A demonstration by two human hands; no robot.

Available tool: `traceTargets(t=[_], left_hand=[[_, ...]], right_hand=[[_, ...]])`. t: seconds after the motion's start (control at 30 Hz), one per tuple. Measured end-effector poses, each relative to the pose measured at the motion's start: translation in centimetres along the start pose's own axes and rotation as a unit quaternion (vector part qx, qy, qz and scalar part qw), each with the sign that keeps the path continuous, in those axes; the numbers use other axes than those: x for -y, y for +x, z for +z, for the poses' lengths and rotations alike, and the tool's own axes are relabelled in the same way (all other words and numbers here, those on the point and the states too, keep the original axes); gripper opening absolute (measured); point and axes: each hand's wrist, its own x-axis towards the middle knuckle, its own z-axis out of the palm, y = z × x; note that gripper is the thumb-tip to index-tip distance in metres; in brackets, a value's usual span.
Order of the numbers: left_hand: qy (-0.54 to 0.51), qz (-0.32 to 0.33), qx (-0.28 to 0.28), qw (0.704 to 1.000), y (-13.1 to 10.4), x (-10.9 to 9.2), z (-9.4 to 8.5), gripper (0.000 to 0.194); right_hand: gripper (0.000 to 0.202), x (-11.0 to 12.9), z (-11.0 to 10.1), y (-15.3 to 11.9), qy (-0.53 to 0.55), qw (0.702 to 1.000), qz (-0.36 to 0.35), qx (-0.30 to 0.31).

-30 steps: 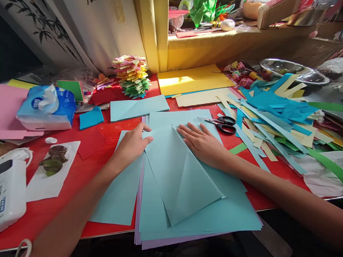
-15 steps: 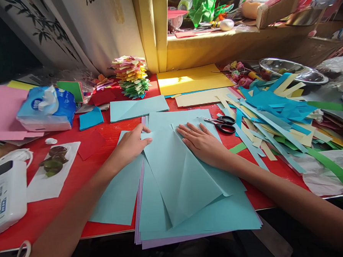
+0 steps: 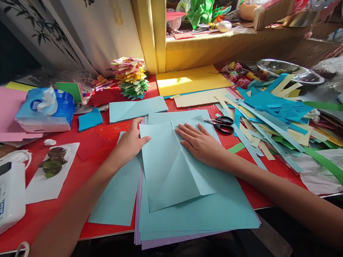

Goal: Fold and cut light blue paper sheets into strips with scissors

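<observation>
Remote observer: I'm watching from far off through the head camera. Where are the two hands?

Rig operator: I have both over a creased light-blue sheet [image 3: 169, 170] in the middle of a red tabletop [image 3: 114, 127]. The right hand [image 3: 201, 144] lies flat on it, palm down, fingers spread, clasping nothing.

Remote observer: And the left hand [image 3: 134, 141]?

Rig operator: At the sheet's upper left corner, thumb laid over the edge, index finger stretched out beyond it. The other fingers are largely out of sight, so I can't tell whether the paper is pinched.

Remote observer: How does the sheet lie?

Rig operator: Slightly askew on a stack of light-blue and lilac sheets [image 3: 199, 219], crossed by fold lines, its near edge lifting a little in the light. The stack juts past the front of the tabletop. A separate light-blue sheet [image 3: 114, 196] rests to the left, partly under the left wrist.

Remote observer: What surrounds them?

Rig operator: Black-handled scissors [image 3: 218, 122] sit just beyond the right hand, near a heap of cut paper strips [image 3: 279, 103]. Behind, I see a yellow sheet [image 3: 195, 83] in a patch of sun and a tower of folded paper pieces [image 3: 130, 77], pink down to green. A blue tissue pack [image 3: 45, 112] sits at far left.
</observation>
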Motion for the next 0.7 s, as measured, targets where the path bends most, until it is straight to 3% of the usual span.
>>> traceTargets(t=[0.23, 0.7], left_hand=[[0.101, 0.039, 0.048, 0.993, -0.36, -0.29, -0.09, 0.056], [0.097, 0.043, 0.083, 0.991, -0.83, -0.94, -0.60, 0.050]], right_hand=[[0.051, 0.09, 0.11, -0.02, -0.012, 1.000, 0.007, -0.002], [0.051, 0.06, 0.07, -0.04, -0.003, 1.000, 0.004, -0.010]])
